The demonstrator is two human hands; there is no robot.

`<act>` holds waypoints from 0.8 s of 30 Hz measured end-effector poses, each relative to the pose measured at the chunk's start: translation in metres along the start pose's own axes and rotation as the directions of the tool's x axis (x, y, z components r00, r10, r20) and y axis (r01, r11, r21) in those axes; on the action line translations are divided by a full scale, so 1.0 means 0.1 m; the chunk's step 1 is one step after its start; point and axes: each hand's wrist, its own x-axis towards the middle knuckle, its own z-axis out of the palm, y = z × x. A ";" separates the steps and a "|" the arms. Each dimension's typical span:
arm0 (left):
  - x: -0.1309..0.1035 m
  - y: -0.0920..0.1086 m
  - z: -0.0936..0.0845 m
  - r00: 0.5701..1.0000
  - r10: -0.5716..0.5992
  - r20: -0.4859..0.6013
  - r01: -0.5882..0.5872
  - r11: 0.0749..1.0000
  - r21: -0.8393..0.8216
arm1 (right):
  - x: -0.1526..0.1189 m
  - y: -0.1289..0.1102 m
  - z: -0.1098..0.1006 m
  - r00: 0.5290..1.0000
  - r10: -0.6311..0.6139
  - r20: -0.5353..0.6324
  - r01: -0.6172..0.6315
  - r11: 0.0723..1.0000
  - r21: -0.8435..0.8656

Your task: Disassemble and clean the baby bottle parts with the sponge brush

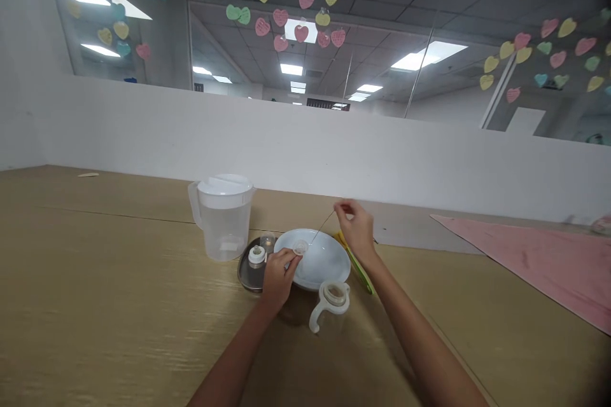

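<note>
Over the left rim of a white bowl [327,261], my left hand [279,276] pinches a small clear round piece [300,247], too small to name more exactly. My right hand [354,227] is raised above the bowl's far right side, thumb and fingers closed on the upper end of a thin dark wire-like stick [323,226]. The stick slants down to the left, its lower end near the clear piece; I cannot tell whether they touch. In front of the bowl stands a clear container with a white handled collar [335,296].
Left of the bowl, a dark metal tray [247,276] holds a white ring-shaped part [256,255] and a small clear cup [268,241]. A lidded clear pitcher [225,219] stands behind. Right lies a yellow-green handled tool [359,270]; farther right, a pink sheet [534,261].
</note>
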 end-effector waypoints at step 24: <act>0.01 -0.02 0.01 1.000 -0.010 0.014 0.011 1.000 -0.003 | -0.13 0.76 0.21 0.908 0.331 0.256 -0.036 0.672 -0.740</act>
